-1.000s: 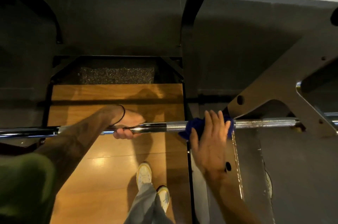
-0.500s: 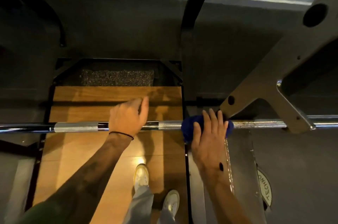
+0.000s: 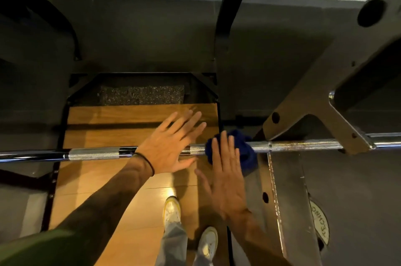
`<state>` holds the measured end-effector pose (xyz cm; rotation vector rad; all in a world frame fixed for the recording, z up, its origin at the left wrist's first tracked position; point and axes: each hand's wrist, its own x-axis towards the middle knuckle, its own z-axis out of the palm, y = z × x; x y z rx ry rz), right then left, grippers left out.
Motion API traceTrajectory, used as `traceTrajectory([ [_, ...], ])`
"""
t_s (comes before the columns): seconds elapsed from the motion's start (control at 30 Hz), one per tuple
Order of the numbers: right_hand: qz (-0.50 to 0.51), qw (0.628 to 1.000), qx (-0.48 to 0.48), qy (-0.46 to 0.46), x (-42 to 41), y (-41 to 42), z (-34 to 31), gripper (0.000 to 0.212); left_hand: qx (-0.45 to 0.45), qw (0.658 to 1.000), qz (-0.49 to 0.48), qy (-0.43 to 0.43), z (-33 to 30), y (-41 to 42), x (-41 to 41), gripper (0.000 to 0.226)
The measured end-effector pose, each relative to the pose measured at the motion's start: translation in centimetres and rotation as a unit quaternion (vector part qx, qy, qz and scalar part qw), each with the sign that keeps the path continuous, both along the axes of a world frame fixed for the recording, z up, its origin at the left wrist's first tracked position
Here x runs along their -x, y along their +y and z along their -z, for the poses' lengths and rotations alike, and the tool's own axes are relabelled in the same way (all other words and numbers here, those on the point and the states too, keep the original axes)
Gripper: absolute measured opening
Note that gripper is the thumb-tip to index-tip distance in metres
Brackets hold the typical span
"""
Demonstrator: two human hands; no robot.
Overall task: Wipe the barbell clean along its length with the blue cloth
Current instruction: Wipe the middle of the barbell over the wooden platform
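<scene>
Barbell [image 3: 95, 153] bare leftward, rack bracket [image 3: 308, 126] crowding its right. Left hand [image 3: 167, 148] flat, spread over bar, gripping nothing. Right hand [image 3: 225, 176] splayed, fingertips seemingly on blue cloth [image 3: 245, 152] bunched on bar.

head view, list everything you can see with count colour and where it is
barbell: 1, chrome, lying across the middle on the rack
blue cloth: 1, dark blue, draped on the bar right of centre
rack arm: 1, grey metal, right, above the bar
wooden platform: 1, tan, floor below
black post: 1, top centre
shoes: 2, white, bottom centre
left hand: 1, open, fingers spread over the bar
right hand: 1, open, fingers on the cloth
</scene>
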<state>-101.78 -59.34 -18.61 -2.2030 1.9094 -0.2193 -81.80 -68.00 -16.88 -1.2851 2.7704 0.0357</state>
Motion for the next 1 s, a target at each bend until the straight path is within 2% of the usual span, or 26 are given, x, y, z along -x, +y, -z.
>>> traceTrajectory([
  [0.07,-0.066,0.997,0.018,0.047,3.4,-0.5,0.3,0.074,-0.004,1.0,-0.013,0.003,0.1,0.0,0.1,0.092],
  [0.1,-0.062,0.996,0.022,0.052,5.1,-0.6,0.4,0.072,-0.004,1.0,-0.016,0.006,0.2,0.0,0.1,0.093],
  [0.17,0.031,0.999,0.014,0.021,6.4,-0.5,0.1,0.072,0.0,1.0,-0.011,0.008,0.5,-0.1,0.1,0.095],
  [0.23,0.143,0.989,-0.005,-0.045,3.3,-0.6,-0.4,0.076,0.006,1.0,0.007,0.002,0.8,-0.1,-0.1,0.098],
  [0.27,0.158,0.985,-0.015,-0.066,1.2,-0.4,-0.6,0.078,0.006,1.0,0.02,-0.005,0.9,0.0,-0.1,0.099],
  [0.33,0.068,0.997,-0.009,-0.034,-1.2,0.5,-0.5,0.077,0.012,0.999,0.042,-0.016,1.0,0.1,-0.3,0.098],
  [0.4,-0.058,0.998,0.006,0.038,0.9,0.3,0.0,0.075,0.018,0.998,0.062,-0.012,0.8,0.1,-0.3,0.09],
  [0.47,-0.074,0.995,0.021,0.069,4.8,-0.3,0.5,0.072,0.023,0.996,0.08,-0.009,0.8,0.0,-0.4,0.082],
  [0.53,0.017,0.999,0.01,0.037,7.1,-0.6,0.4,0.071,0.034,0.994,0.102,-0.011,0.9,0.2,-0.3,0.075],
  [0.6,0.121,0.992,-0.021,-0.019,5.7,-0.5,-0.1,0.074,0.055,0.99,0.126,-0.021,1.2,0.4,-0.5,0.068],
  [0.67,0.16,0.986,-0.026,-0.038,2.4,-0.1,-0.6,0.078,0.066,0.986,0.145,-0.038,1.4,0.6,-0.8,0.07],
  [0.77,0.08,0.997,-0.006,-0.004,-0.1,1.2,-0.2,0.076,0.062,0.995,0.073,-0.003,1.7,2.0,0.1,0.067],
  [0.9,0.026,0.999,0.009,0.019,1.9,1.1,0.2,0.07,0.05,0.993,-0.097,0.047,2.0,3.5,2.8,0.038],
  [1.0,-0.017,0.999,0.015,0.038,2.8,0.6,-0.1,0.067,-0.002,0.99,-0.138,0.031,1.2,2.4,3.3,0.034],
])
